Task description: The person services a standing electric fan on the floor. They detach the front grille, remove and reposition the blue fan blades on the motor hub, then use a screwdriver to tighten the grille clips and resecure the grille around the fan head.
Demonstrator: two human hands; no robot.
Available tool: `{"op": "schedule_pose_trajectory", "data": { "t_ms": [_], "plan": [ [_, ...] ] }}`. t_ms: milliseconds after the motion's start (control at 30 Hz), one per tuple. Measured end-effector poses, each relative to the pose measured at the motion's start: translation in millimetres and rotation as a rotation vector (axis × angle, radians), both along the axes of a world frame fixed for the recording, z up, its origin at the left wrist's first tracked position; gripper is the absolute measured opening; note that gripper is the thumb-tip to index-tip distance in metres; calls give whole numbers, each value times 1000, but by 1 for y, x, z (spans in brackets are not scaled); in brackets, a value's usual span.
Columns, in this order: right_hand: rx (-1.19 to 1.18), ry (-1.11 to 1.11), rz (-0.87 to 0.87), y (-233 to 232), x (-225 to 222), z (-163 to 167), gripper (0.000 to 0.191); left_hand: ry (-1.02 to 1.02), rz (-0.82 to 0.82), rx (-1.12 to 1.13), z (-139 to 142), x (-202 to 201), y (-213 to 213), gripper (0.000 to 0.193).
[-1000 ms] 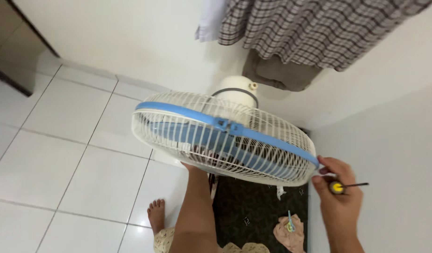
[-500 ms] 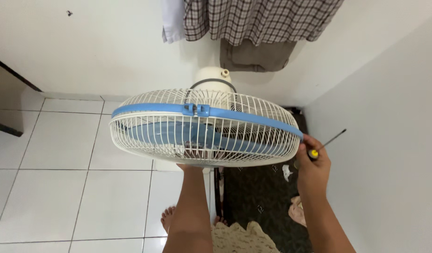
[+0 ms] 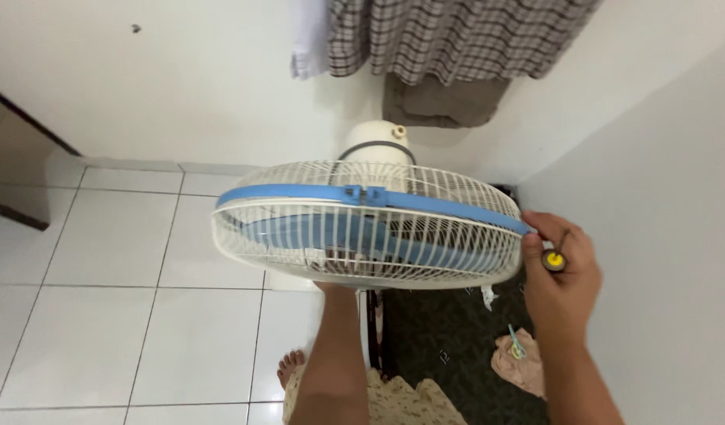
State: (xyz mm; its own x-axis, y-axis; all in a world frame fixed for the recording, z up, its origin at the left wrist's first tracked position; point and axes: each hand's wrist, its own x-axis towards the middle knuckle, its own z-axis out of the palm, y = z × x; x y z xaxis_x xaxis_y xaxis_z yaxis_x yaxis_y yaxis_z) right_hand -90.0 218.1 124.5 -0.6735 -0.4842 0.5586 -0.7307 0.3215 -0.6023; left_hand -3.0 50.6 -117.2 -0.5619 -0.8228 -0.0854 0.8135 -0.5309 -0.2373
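1. Since half a second ago, right hand (image 3: 563,279) has turned the screwdriver (image 3: 554,260) end-on, fingers clamped around it beside the fan (image 3: 370,224) rim.
2. Left hand (image 3: 331,285) supports the fan underneath; its fingers are hidden.
3. Checked cloth (image 3: 449,35) hangs behind.

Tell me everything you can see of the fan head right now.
The fan head is a round white wire grille, plastic-looking, with a blue band round its rim and blue blades inside. It is tilted nearly flat. The left hand supports it from beneath; the right hand, holding a yellow-capped screwdriver, touches the band's right end.
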Motion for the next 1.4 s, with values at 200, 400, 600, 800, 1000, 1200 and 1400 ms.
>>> {"op": "schedule_pose_trajectory", "data": {
  "t_ms": [200, 400, 600, 800, 1000, 1200, 1400],
  "plan": [
    [254, 395, 290, -56, 53, 78, 24, -137, 98, 382, 31, 3, -2, 58],
    [477, 774, 664, -122, 92, 103, 44, -219, 106, 406, 39, 14, -1, 53],
    [514, 754, 652, -139, 100, 111, 36, -270, 127, 437, 32, 17, -10, 49],
    [692, 537, 599, -144, 93, 113, 27, -304, 154, 603, 37, 19, -9, 47],
    [713, 434, 706, -148, 86, 113, 21, -349, 194, 582, 35, 19, -9, 44],
    [630, 633, 747, -145, 89, 110, 21, -358, 214, 583, 25, 15, -10, 43],
    [666, 802, 739, -147, 91, 108, 12, -397, 127, 546, 26, 24, -13, 44]
  ]
}}
